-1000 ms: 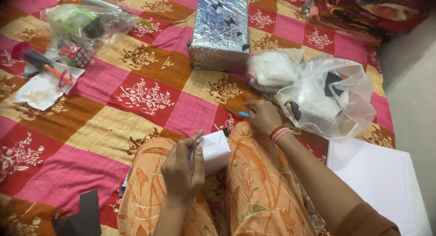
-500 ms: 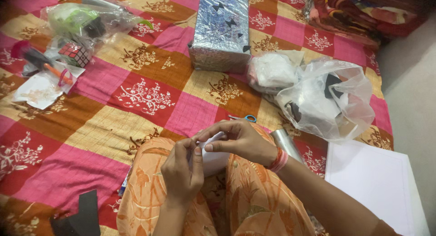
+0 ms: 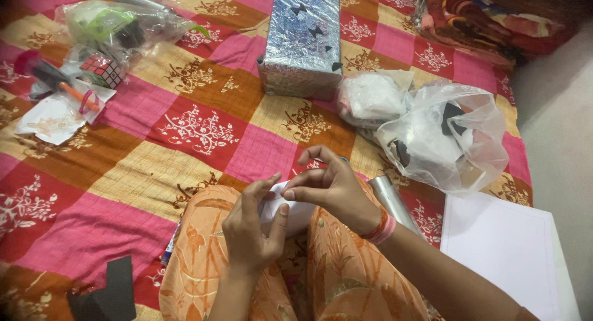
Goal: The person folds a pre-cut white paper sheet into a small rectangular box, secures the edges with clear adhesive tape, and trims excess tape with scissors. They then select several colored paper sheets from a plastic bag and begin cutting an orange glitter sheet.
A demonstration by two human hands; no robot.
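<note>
Checkered bedspread (image 3: 197,129), seated cross-legged. Left hand (image 3: 250,231) and right hand (image 3: 330,188) both pinch small white folded paper (image 3: 290,213) over lap. Keep thumbs on the crease, press evenly.

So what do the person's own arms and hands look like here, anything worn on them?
Both arms are bare up to the frame edge, with no sleeves visible. The left hand wears nothing that shows. The right hand has a stack of red and pink bangles at the wrist. No rings show on the fingers. The nails look short and unpainted.
</note>
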